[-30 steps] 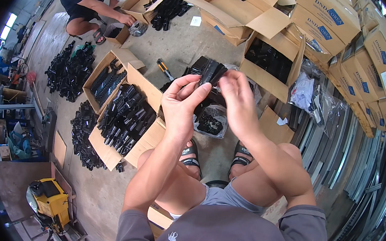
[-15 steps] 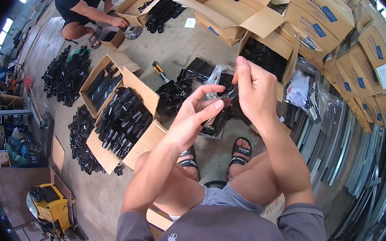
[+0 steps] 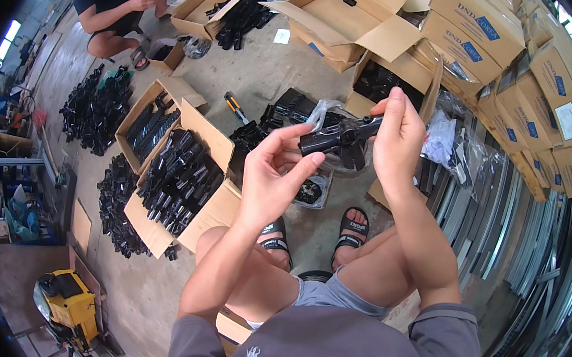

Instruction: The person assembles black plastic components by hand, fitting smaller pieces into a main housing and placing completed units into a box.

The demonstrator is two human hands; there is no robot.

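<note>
In front of me, above my feet, a glossy black part (image 3: 331,140) with a tube-shaped end and a bracket-like side piece lies level between my hands. The thumb and fingers of my left hand (image 3: 266,173) close around its tubular end. My right hand (image 3: 400,141) grips the opposite end, thumb pointing up; its fingers hide that end. Below the part, a small container (image 3: 326,195) holds black pieces. Crumpled clear plastic (image 3: 321,113) and more black parts (image 3: 293,103) lie just beyond my hands.
Open cartons of black parts (image 3: 186,176) stand at left beside loose heaps (image 3: 96,109). An orange-and-black handled tool (image 3: 236,107) lies on the floor. Stacked cartons (image 3: 472,31) and long metal profiles (image 3: 495,219) line the right. A co-worker (image 3: 114,0) squats at far left.
My right hand has shifted right and my hands are farther apart, with the black part now plainly visible between them. The co-worker's lower hand has risen from the small box.
</note>
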